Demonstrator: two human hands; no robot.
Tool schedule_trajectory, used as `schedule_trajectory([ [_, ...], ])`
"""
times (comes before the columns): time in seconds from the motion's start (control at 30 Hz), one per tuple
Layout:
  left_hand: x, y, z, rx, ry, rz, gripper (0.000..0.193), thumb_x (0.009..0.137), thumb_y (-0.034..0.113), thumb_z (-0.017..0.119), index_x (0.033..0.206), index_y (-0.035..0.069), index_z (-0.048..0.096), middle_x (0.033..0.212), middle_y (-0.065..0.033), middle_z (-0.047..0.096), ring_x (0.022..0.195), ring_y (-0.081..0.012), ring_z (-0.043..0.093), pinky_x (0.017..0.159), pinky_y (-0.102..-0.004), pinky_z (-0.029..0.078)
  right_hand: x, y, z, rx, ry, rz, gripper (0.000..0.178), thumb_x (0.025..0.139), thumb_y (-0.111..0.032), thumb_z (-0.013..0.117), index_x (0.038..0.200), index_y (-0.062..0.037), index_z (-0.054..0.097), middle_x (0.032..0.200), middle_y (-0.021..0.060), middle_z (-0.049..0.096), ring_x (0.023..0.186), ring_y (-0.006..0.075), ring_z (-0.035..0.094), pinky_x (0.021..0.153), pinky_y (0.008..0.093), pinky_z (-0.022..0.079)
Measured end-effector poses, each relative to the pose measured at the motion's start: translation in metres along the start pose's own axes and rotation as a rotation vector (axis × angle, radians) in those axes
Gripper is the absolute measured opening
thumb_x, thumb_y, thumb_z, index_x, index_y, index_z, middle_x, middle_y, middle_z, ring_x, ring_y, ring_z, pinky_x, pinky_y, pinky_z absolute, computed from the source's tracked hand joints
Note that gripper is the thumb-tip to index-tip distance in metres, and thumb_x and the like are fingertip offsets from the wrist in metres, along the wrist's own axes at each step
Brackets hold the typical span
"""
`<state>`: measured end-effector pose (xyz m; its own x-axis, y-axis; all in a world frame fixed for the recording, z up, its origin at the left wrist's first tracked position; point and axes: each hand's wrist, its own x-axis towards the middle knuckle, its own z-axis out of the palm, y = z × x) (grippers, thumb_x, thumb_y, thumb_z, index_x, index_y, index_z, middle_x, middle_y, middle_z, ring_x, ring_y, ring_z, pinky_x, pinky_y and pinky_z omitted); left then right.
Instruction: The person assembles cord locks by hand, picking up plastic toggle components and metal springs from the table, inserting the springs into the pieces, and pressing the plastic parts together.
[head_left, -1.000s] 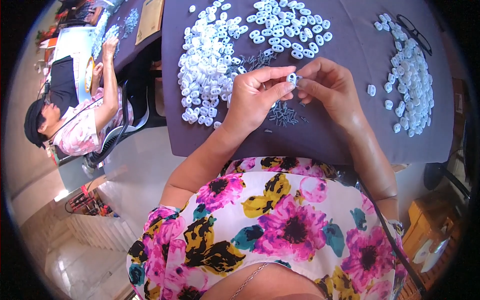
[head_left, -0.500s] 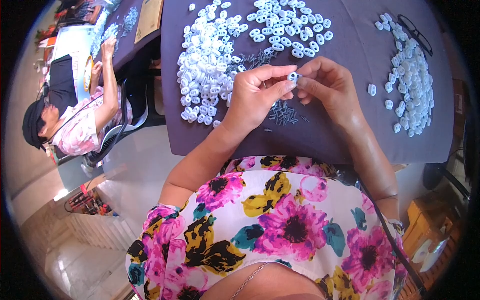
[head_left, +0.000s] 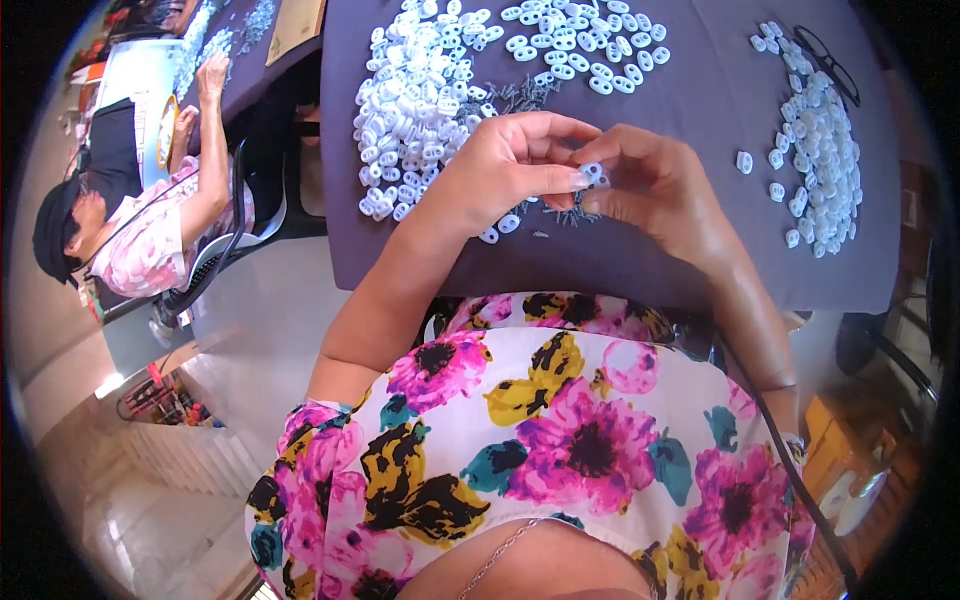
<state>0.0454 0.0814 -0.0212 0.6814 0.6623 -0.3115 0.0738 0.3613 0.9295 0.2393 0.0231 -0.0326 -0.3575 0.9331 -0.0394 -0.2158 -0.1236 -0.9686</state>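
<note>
Above the near middle of the cloth, my left hand (head_left: 508, 168) and my right hand (head_left: 658, 190) meet at the fingertips. Pinched between them is a small white oval plastic piece with two holes (head_left: 594, 172); both hands are closed on it. Its underside is hidden by my fingers. Below my hands lies a heap of small grey screws (head_left: 568, 214), partly covered by the right thumb. Two loose white pieces (head_left: 490, 235) rest beside my left wrist. A large pile of the same white pieces (head_left: 400, 120) spreads to the left of my left hand.
More two-holed pieces (head_left: 585, 40) lie at the far middle, and further grey screws (head_left: 525, 95) beside the left pile. At the right are another pile of white pieces (head_left: 826, 170) and black-framed glasses (head_left: 828, 65). A co-worker (head_left: 150, 225) sits at a table on the left.
My fingers have shifted around the white piece, with the right hand's fingers spread higher and lower around it. Two white pieces now show near my left wrist. The view has shifted slightly.
</note>
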Motion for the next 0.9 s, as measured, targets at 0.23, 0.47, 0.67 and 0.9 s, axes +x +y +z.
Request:
schedule_trajectory([
  [0.23,-0.005,-0.007,0.006,-0.123,-0.063,-0.055,0.035,0.084,0.005,0.063,0.117,-0.003,0.056,0.088,-0.0078,0.066,0.068,-0.0119,0.063,0.062,-0.0222,0.052,-0.013,-0.001,0.005,-0.126,-0.003,-0.055,0.016,0.080,0.006,0.066,0.094,0.0033,0.058,0.092,0.0088,0.065,0.088,0.0141,0.064,0.077,0.0252,0.051],
  [0.47,-0.010,-0.016,0.012,-0.156,-0.076,-0.058,0.036,0.084,0.007,0.064,0.118,-0.003,0.056,0.084,-0.0073,0.066,0.067,-0.0115,0.063,0.060,-0.0218,0.052,-0.021,0.014,0.007,-0.046,-0.002,-0.093,0.014,0.082,0.004,0.065,0.094,0.0044,0.057,0.090,0.0100,0.065,0.086,0.0159,0.065,0.077,0.0265,0.053],
  [0.67,-0.019,-0.006,0.023,-0.081,-0.015,-0.053,0.031,0.085,0.008,0.063,0.114,-0.003,0.059,0.085,-0.0057,0.066,0.068,-0.0104,0.062,0.060,-0.0216,0.051,-0.026,0.013,0.014,-0.060,0.057,-0.209,0.016,0.082,0.003,0.066,0.096,0.0044,0.057,0.090,0.0094,0.064,0.086,0.0152,0.064,0.077,0.0268,0.053],
  [0.9,-0.024,0.008,0.027,0.020,0.051,0.062,0.028,0.087,0.008,0.061,0.114,-0.002,0.060,0.094,-0.0075,0.066,0.075,-0.0112,0.063,0.066,-0.0213,0.051,-0.029,0.013,0.017,-0.101,0.099,-0.314,0.023,0.081,0.001,0.068,0.102,0.0033,0.059,0.094,0.0088,0.064,0.088,0.0157,0.065,0.077,0.0266,0.052],
])
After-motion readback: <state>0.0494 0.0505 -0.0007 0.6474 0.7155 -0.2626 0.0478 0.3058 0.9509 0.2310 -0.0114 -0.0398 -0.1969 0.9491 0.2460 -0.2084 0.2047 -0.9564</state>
